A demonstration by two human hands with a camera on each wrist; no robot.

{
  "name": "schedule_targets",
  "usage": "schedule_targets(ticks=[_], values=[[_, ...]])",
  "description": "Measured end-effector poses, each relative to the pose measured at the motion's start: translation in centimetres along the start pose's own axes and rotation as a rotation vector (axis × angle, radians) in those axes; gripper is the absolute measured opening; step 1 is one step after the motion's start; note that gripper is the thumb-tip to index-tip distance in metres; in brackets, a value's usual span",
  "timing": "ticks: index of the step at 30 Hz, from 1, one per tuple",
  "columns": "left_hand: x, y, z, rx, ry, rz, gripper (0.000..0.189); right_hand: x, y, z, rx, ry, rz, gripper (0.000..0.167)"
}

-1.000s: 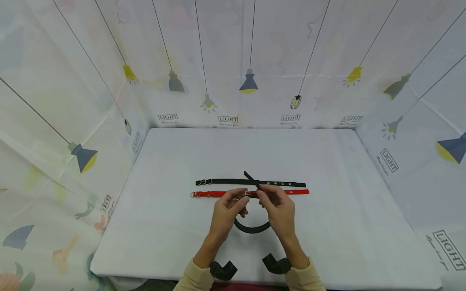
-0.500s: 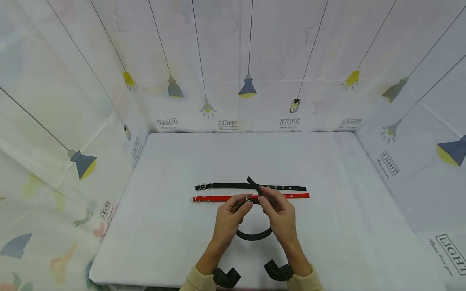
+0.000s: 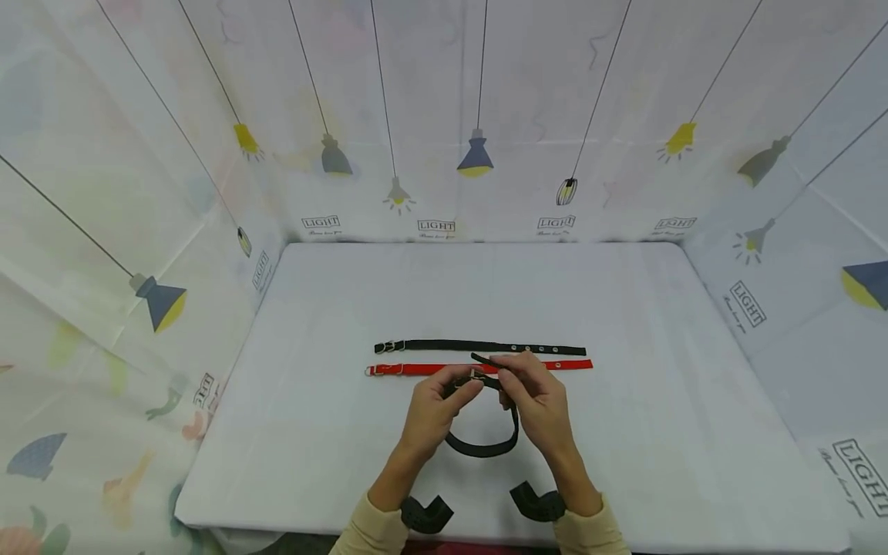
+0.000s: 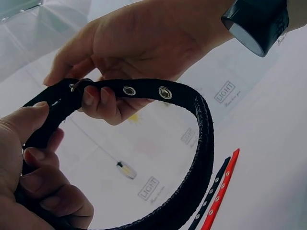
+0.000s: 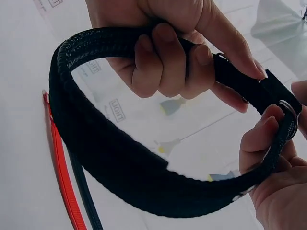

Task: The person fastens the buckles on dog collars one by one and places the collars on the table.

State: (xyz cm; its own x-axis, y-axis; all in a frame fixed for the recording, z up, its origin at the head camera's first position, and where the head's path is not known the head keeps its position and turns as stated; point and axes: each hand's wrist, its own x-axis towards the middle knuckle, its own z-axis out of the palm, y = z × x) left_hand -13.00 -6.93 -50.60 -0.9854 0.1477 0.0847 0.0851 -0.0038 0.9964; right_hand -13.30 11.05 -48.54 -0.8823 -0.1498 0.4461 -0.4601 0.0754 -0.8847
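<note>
Both hands hold a black pet collar (image 3: 482, 449), bent into a loop above the table. Metal eyelets show along its strap (image 4: 165, 93). My left hand (image 3: 425, 412) grips the buckle end, its fingers curled round the band, as the right wrist view shows. A metal buckle (image 3: 476, 375) sits by its fingertips. With thumb and fingers, my right hand (image 3: 544, 405) pinches the strap beside the buckle; the strap's free tip (image 3: 479, 357) sticks out to the left. The right wrist view shows a metal ring (image 5: 289, 112) by the right fingers. Fingers partly hide how strap and buckle meet.
Beyond the hands, a second black collar (image 3: 451, 345) and a red collar (image 3: 409, 370) lie flat and side by side on the white table (image 3: 312, 447). Their buckles are at the left, eyelets at the right. A printed curtain (image 3: 430, 154) stands behind the table.
The strap's free tip has swung down from pointing up and away to lying nearly level. The right fingers have shifted on the strap, and more of the loop's right side shows.
</note>
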Motion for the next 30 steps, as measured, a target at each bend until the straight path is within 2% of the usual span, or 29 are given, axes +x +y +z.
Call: schedule_targets(ticks=[12,23,30], values=[[-0.2,0.5,-0.3,-0.028,-0.048,-0.028,0.025,0.1,-0.5,-0.6,0.040,-0.029,-0.058,0.017],[-0.5,0.9,-0.3,-0.054,-0.080,0.013,0.027,0.2,-0.5,-1.2,0.080,-0.147,-0.102,0.023],[-0.6,1.1,-0.3,-0.090,-0.058,0.014,0.023,0.1,-0.7,-1.1,0.076,-0.181,-0.135,0.031]])
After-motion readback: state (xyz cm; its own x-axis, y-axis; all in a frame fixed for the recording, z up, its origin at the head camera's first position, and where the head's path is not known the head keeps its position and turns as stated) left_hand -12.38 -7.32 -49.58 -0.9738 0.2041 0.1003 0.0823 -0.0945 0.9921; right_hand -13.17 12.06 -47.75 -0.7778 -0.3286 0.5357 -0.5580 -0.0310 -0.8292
